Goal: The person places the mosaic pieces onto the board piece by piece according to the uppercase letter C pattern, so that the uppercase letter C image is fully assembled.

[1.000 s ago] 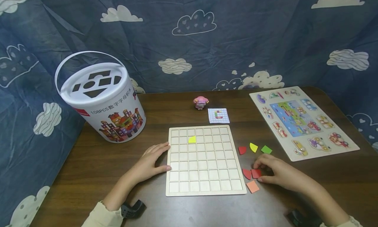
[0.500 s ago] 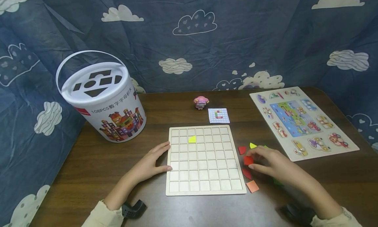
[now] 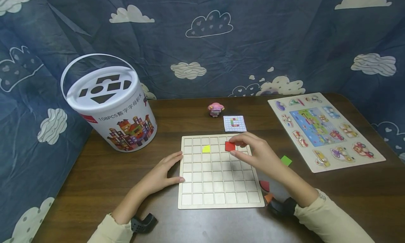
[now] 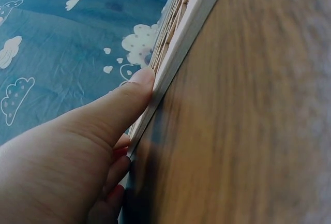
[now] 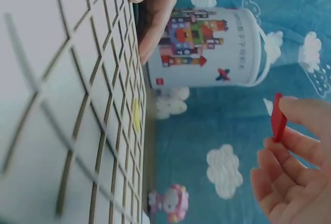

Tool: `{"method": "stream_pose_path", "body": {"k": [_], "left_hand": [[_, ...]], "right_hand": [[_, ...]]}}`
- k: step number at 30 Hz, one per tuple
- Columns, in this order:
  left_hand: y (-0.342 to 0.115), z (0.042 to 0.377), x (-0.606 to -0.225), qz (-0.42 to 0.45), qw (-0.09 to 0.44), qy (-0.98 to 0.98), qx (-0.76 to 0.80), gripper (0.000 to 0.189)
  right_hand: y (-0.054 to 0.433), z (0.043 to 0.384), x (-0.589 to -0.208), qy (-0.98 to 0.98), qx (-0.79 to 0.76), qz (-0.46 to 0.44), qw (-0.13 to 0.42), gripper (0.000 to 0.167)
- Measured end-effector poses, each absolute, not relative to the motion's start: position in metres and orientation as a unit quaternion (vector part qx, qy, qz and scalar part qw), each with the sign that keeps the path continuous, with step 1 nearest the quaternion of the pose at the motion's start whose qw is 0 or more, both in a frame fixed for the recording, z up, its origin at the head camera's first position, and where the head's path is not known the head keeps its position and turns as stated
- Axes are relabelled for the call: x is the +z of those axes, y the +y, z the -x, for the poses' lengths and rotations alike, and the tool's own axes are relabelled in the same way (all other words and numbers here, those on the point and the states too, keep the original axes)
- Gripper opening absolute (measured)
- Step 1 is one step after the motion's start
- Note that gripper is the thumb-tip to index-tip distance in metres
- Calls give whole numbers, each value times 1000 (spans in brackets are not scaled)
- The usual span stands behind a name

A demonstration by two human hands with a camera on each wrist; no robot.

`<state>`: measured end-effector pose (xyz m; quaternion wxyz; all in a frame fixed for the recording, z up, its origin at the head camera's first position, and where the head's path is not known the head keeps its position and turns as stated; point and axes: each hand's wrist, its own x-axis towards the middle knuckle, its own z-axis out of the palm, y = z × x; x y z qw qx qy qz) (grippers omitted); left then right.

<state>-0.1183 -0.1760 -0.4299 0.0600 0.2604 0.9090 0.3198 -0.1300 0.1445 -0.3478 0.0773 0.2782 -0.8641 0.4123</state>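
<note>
Between thumb and fingertips, my right hand (image 3: 253,148) pinches a red square tile (image 3: 230,146) above the upper part of the wooden grid board (image 3: 211,207). The right wrist view shows the red tile (image 5: 279,118) edge-on and raised well off the board. My left hand (image 3: 158,176) rests at the board's left edge, thumb and fingers spread along it; in the left wrist view the thumb (image 4: 129,94) lies against the rim. A yellow piece (image 3: 206,149) with one rounded side sits in a cell of the second row.
Right of the board lie a green tile (image 3: 286,161), a red quarter-round piece (image 3: 264,185) and a partly covered orange tile (image 3: 268,198). Behind it are a pattern card (image 3: 235,124) and a pink figurine (image 3: 216,109). A white bucket (image 3: 114,109) stands left, a picture puzzle (image 3: 327,130) right.
My right hand has picked up the red square tile from the table and carried it left and away from me, over the board. The left hand stays at the board's edge.
</note>
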Motion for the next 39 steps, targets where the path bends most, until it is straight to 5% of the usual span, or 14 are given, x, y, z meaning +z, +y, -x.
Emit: {"method": "stream_pose_path", "body": {"k": [20,39], "left_hand": [[-176,118,-430,-260,57,906,328,77],[-176,119,-429,-265,56,906,326,77]], "right_hand": [[115,194,-413,-858,462,-219,-50,23],[117,197,-423,-877,397,-267,-54,21]]}}
